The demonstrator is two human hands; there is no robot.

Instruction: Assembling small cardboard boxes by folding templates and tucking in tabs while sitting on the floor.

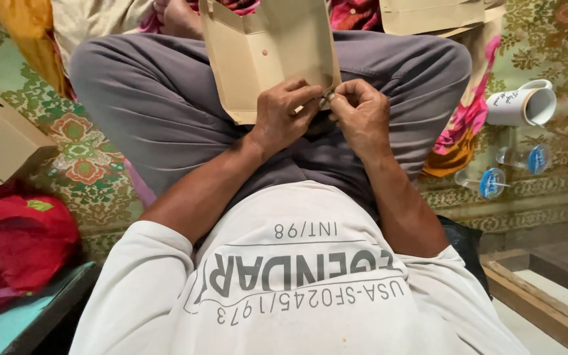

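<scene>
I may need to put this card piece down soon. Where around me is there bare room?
Bare patterned green mat lies at the left knee, between the closed brown cardboard box and red cloth bundle. Right is crowded: tipped white mug, clear glasses. Both left hand and right hand pinch the tan card sheet.

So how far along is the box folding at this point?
Done, it seems: one assembled tan cardboard box sits on the patterned mat at the left. In hand: the left hand and right hand pinch the lower corner of a partly folded tan cardboard box blank over the lap. Left: this blank's flaps stand open, and more flat tan cardboard pieces lie at the top right.
</scene>
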